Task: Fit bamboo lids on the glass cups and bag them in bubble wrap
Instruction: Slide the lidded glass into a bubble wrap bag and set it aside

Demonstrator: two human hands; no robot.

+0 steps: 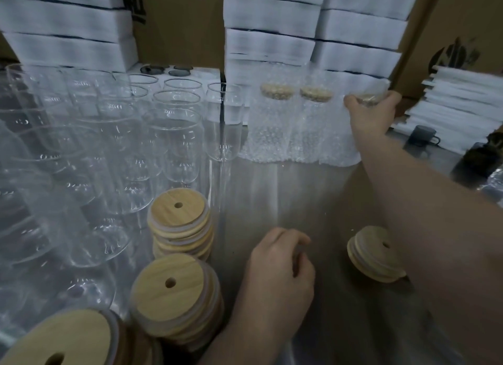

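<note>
Several bare glass cups (174, 135) stand crowded on the left of the metal table (313, 201). Stacks of round bamboo lids (181, 228) with straw holes sit in front of them, and a small stack of lids (374, 253) lies at the right. At the back stand two lidded cups in bubble wrap (272, 119). Beside them is a third wrapped cup (345, 135), and my right hand (371, 111) grips its top. My left hand (280, 266) hovers low over the table with its fingers curled and nothing visible in it.
White foam sheets (272, 24) and cardboard boxes (177, 24) are piled along the back. More white sheets (457, 105) are stacked at the right, with a dark mug (423, 137) below them.
</note>
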